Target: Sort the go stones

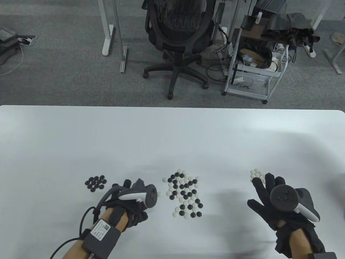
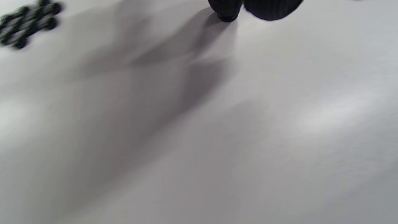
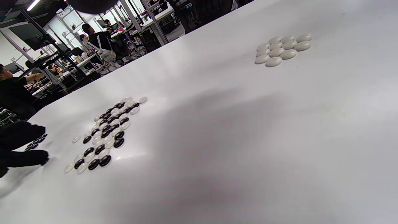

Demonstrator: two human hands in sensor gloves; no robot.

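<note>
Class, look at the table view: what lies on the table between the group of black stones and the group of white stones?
The left hand and the mixed pile of black and white stones lie between the black group and the white group.

A smooth white worktop (image 3: 217, 130) filled most of the right wrist view, tilted. A small cluster of glossy white lens-shaped Go stones (image 3: 281, 48) lay at upper right, touching one another. Well apart, at lower left, lay a mixed spread of black and white Go stones (image 3: 107, 133). At the left edge, a black-gloved left hand (image 3: 18, 146) rested beside a few black stones (image 3: 36, 141). Beyond the worktop, people sat at desks.
</note>
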